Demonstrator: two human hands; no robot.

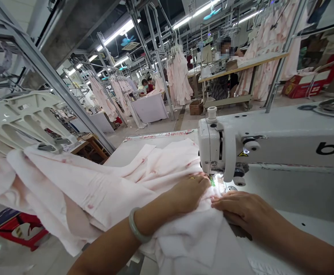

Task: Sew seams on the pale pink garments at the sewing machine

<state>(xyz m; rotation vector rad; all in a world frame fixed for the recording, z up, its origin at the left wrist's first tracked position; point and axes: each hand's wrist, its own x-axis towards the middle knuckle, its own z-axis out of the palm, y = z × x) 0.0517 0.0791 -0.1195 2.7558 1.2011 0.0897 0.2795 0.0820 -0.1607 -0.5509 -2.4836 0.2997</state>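
Note:
Pale pink plush fabric (104, 191) with small darker pink marks spreads across the sewing table and hangs off its left side. A white sewing machine (270, 141) stands at the right, its lit needle area just beyond my fingers. My left hand (188, 193), with a pale bangle on the wrist, presses on the fabric close to the needle, fingers bent over it. My right hand (241, 212) rests at the fabric's right edge, its fingertips close together on the cloth. Whether cloth is pinched under the right thumb is hidden.
A white plastic chair back (23, 118) stands on the left, near a slanted metal post (55, 76). A red stool (22, 231) is on the floor below the fabric. Beyond the table are hanging pink garments (179, 76), a cardboard box (196, 107) and co-workers at other tables.

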